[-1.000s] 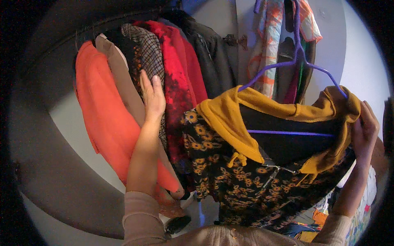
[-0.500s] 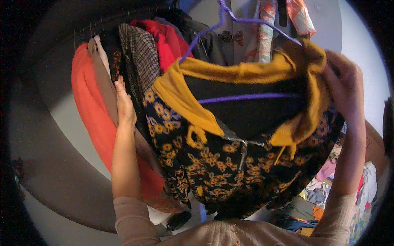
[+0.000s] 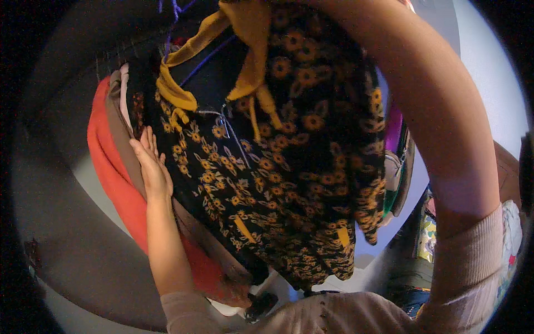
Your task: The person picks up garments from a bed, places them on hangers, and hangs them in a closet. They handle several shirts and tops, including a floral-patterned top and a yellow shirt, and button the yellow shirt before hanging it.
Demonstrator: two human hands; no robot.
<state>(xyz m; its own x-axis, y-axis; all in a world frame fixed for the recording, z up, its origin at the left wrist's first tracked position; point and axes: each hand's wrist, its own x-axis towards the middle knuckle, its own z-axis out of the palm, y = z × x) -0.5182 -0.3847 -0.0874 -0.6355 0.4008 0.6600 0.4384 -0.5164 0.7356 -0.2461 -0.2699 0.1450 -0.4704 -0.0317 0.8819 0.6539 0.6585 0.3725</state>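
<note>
A black jacket with a yellow-orange flower print (image 3: 267, 183) hangs before me on a thin purple hanger (image 3: 209, 59). It has a mustard collar (image 3: 249, 39), drawstrings and a front zip that is partly undone. My left hand (image 3: 153, 164) is open, its fingers stretched out and flat against the hanging clothes, beside a brown garment (image 3: 123, 119) and to the left of the jacket. The right forearm arches over the jacket to the top edge of the picture. My right hand itself is out of sight there, so its hold is hidden.
A coral-red garment (image 3: 103, 133) hangs at the far left of the row, with a pale pink one (image 3: 124, 92) close by. Behind the jacket's right side hang bags (image 3: 392, 172). Folded clothes (image 3: 428, 236) lie at the lower right.
The jacket on its hanger has moved left and up toward the hanging row and turned. My right arm has swung up and leftward, taking the hand out of view. My left hand has shifted slightly left.
</note>
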